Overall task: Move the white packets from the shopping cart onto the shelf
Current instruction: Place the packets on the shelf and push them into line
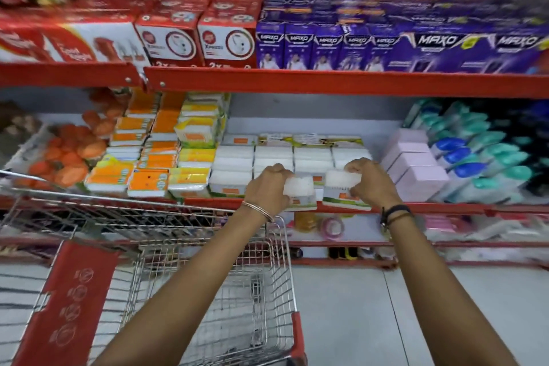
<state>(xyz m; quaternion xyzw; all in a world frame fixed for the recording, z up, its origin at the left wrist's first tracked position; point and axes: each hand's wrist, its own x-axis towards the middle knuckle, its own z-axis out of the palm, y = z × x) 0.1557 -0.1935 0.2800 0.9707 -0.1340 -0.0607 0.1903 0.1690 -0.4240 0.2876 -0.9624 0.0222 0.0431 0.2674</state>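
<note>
Two white packets (300,187) stand upright, labels down, at the shelf (445,208) edge, fingers (274,171) clamping each.

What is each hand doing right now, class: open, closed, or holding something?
Left hand: closed on a white packet at the shelf's front edge.
Right hand: closed on another white packet beside it.

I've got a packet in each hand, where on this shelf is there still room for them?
Free: the front edge between the white packets and the pink boxes, where the left hand and right hand are. Crowded: the orange packs to the left.
</note>
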